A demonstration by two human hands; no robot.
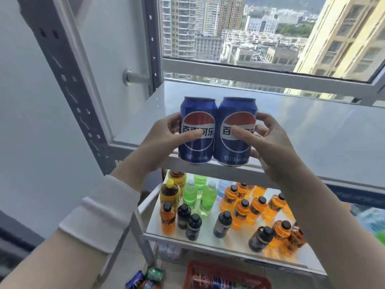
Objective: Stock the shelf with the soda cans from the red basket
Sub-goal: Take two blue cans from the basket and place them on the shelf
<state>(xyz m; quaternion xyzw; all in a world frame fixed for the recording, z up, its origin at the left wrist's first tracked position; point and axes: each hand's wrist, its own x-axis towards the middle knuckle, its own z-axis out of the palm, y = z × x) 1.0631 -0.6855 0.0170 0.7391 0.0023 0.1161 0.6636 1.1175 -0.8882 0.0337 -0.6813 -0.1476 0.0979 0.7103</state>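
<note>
Two blue soda cans stand upright side by side, touching, at the front edge of the grey top shelf (pixel 312 130). My left hand (pixel 164 142) grips the left can (pixel 198 113) with the thumb across its logo. My right hand (pixel 268 147) grips the right can (pixel 236 109) the same way. Whether the cans rest on the shelf or hover just above its edge, I cannot tell. The red basket (pixel 225 275) sits on the floor at the bottom, with more cans inside it.
The shelf below (pixel 210 239) holds several orange, green and dark bottles. A perforated grey upright (pixel 68 86) rises on the left. A window with city buildings is behind the shelf. Loose snack packs (pixel 145 278) lie on the floor left of the basket.
</note>
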